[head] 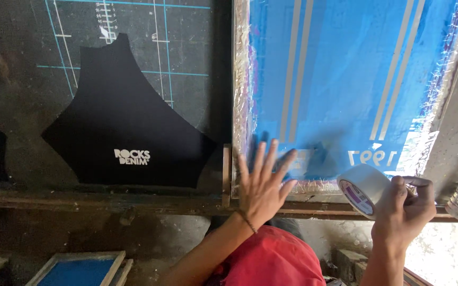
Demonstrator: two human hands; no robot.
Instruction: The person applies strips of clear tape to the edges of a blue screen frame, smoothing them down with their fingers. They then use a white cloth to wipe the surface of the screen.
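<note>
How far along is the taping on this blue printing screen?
Done: clear tape already covers the frame edges of the blue screen on the left, bottom and right. In hand: the left hand presses flat on a tape strip near the screen's lower edge, while the right hand holds the tape roll. Left: how much more needs taping cannot be told; the top edge is out of view.

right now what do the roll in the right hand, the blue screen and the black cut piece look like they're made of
Roll of tape: glossy clear plastic film on a whitish card core, held in the right hand.
Blue screen: fine mesh with a matte blue coating, in a frame that looks wooden under shiny tape.
Black cut piece: flat matte fabric, probably.
</note>
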